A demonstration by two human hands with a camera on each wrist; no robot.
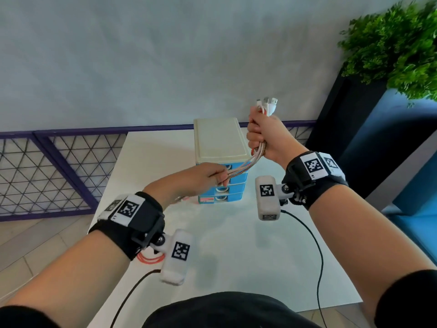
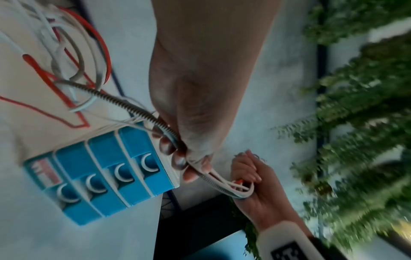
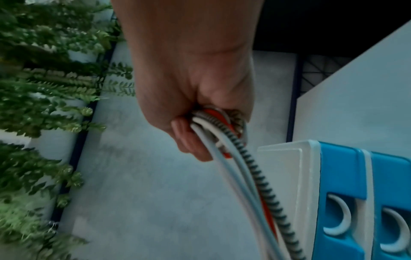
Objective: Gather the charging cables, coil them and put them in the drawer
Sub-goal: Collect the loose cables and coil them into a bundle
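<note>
White, red and braided cables (image 1: 246, 165) run taut between our grips: right hand (image 1: 264, 138) clenched round the plug ends, left hand (image 1: 201, 178) pinching lower; we should slide down evenly before coiling

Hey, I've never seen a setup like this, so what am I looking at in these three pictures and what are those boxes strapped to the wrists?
There is no robot here: a person wears a camera on the head and one on each wrist. The big picture is from the head; the other two look along each hand. On the white table stands a small blue drawer unit with its drawers closed. The right hand grips a bundle of charging cables near the plugs, and the left hand holds the same bundle lower down. More cable loops trail on the table.
</note>
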